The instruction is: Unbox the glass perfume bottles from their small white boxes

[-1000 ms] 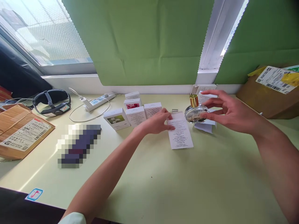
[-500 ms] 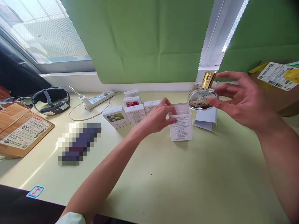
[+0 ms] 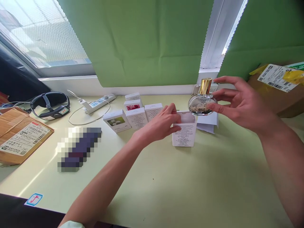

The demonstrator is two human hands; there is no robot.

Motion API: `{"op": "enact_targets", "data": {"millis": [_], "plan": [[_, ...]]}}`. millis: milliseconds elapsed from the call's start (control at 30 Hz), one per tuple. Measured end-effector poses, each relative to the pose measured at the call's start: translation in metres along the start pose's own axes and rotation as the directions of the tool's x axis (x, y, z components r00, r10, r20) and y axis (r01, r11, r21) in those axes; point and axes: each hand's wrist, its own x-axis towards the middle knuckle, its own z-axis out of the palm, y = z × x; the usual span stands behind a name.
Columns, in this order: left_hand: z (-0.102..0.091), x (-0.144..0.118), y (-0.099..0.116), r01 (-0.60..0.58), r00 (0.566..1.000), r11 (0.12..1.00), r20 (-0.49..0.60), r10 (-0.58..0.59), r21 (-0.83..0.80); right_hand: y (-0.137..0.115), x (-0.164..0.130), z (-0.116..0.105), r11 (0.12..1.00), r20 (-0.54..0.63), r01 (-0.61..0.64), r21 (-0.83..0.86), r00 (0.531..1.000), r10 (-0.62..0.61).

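Perfume bottle, round, clear and topped with a gold cap, is hanging upright in the air just above the open mouth of a small white box that is standing on the pale green table. The right hand is pinching the bottle's side with its fingertips, the other fingers spreading loosely. The left hand is gripping the box's left wall, thumb at the rim. Just behind the left hand, a cluster of closed white boxes is sitting on the table, and a folded white paper is lying right of the open box. Farther left, a power strip and a black headset are resting near the window sill; a labelled cardboard parcel is sitting at the far right.
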Motion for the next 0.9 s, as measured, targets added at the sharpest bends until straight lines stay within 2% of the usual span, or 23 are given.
{"op": "enact_targets", "data": {"millis": [167, 333, 433, 533, 667, 733, 800, 900], "plan": [[-0.001, 0.000, 0.003, -0.011, 0.998, 1.000, 0.056, 0.012, -0.024, 0.000, 0.001, -0.006, 0.999, -0.014, -0.022, -0.047, 1.000, 0.022], [-0.008, -0.003, 0.005, -0.016, 0.997, 1.000, 0.077, 0.015, 0.013, 0.005, 0.001, -0.031, 0.978, -0.085, -0.097, -0.187, 0.993, 0.082], [-0.018, -0.006, 0.005, 0.005, 0.996, 0.999, 0.093, -0.009, 0.049, 0.013, 0.000, -0.037, 0.946, -0.019, -0.186, -0.264, 0.982, 0.188], [-0.029, -0.010, 0.004, 0.033, 0.993, 0.996, 0.107, -0.042, 0.082, 0.020, 0.001, -0.014, 0.924, 0.055, -0.239, -0.299, 0.962, 0.267], [-0.037, -0.014, 0.005, 0.044, 0.981, 0.997, 0.189, -0.055, 0.060, 0.033, 0.001, 0.043, 0.914, 0.110, -0.257, -0.315, 0.946, 0.304], [-0.040, -0.016, 0.004, 0.058, 0.969, 0.997, 0.237, -0.069, 0.051, 0.043, -0.002, 0.064, 0.910, 0.135, -0.257, -0.325, 0.940, 0.313], [-0.043, -0.018, 0.003, 0.066, 0.954, 0.997, 0.291, -0.076, 0.044, 0.054, -0.005, 0.076, 0.910, 0.162, -0.253, -0.329, 0.934, 0.318], [-0.049, -0.020, 0.000, 0.063, 0.926, 0.998, 0.373, -0.063, 0.013, 0.069, -0.011, 0.082, 0.912, 0.203, -0.250, -0.325, 0.923, 0.326]]}}
